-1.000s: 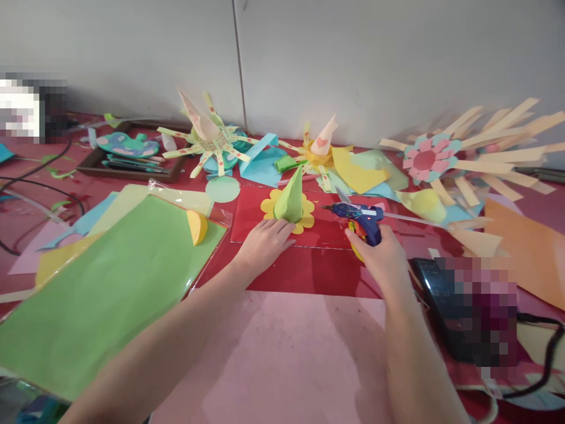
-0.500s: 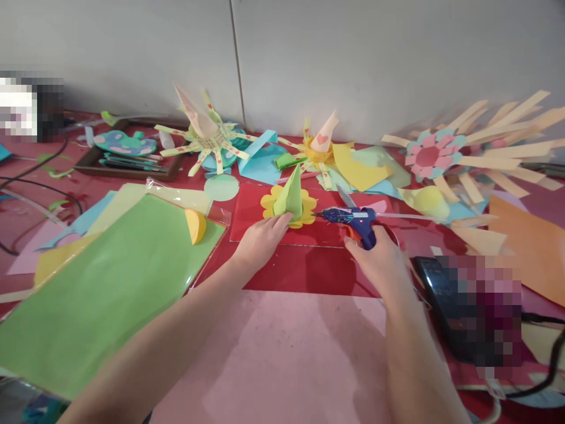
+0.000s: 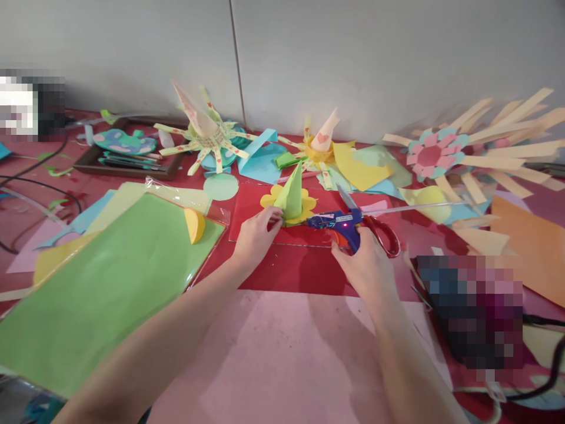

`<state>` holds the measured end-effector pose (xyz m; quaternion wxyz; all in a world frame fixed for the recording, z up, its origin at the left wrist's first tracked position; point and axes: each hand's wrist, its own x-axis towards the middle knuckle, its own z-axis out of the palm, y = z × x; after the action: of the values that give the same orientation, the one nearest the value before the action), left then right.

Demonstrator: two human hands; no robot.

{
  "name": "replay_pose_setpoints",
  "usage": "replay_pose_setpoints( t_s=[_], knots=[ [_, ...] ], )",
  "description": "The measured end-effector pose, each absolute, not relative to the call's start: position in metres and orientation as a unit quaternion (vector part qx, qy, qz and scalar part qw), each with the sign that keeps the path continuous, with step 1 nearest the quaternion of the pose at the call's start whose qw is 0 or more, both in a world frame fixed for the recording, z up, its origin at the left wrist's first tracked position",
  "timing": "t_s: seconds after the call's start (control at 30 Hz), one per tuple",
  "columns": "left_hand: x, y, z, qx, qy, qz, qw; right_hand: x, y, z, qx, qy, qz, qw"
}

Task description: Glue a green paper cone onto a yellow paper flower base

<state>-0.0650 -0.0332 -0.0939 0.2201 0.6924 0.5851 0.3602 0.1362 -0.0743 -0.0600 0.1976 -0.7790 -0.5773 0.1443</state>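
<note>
The green paper cone (image 3: 291, 197) on the yellow flower (image 3: 309, 203) is touched by the left hand (image 3: 255, 237), grip unclear; the glue gun (image 3: 338, 221) is gripped by the right hand (image 3: 367, 262). Burns may be caused by nozzle (image 3: 309, 222) slip.

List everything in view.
Cone: one, green, centre
Flower: one, yellow, around cone
Glue gun: one, blue, beside flower
Scissors: one, red handles, behind gun
Card: one, red, under flower
Board: one, pink, front
Wrapped paper: green, count unclear, left
Tray: one, brown, back left
Cone crafts: two, mixed, back
Flower craft: one, pink, teal, back right
Loose paper: many, mixed, scattered
Blurred things: two, dark, sides
Table: one, red, beneath
Wall: one, grey, behind
Left hand: one, by flower
Right hand: one, on gun
</note>
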Motion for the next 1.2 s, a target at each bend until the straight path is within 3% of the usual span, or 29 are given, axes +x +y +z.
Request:
replay_pose_setpoints(
  t_s=[0.47,1.2],
  knots=[
    [-0.065,-0.033,-0.094,0.665,0.583,0.385,0.263,0.144,-0.075,-0.050,-0.778,-0.570,0.184,0.190],
    [-0.065,-0.033,-0.094,0.677,0.579,0.377,0.253,0.129,-0.073,-0.071,-0.771,-0.599,0.105,0.191]
  ],
)
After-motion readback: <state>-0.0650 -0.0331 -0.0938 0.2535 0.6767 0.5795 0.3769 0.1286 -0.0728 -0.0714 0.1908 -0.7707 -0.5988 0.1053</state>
